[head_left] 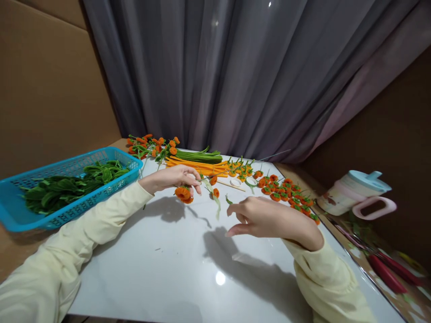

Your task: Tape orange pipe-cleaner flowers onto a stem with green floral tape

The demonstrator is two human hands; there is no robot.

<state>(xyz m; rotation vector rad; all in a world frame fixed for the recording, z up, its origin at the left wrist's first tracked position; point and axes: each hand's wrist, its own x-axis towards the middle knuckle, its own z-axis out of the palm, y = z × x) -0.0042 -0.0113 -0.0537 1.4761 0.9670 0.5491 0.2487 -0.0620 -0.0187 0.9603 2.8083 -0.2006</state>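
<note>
My left hand is closed on the thin wire stem of an orange fuzzy flower, whose head hangs below the fingers. The grey wire runs off to the right and back. A pale green strip of tape dangles beside this hand, near small orange pieces. To the right, my right hand hovers over the white board, fingers curled and thumb apart from them. A small green piece shows at its fingertips; I cannot tell whether it is touched.
A blue basket of green leaves stands left. Orange flowers lie at the back left, near green stems and orange sticks. Several orange flower heads and tape rolls lie right. Beyond are a cup and red-handled tools.
</note>
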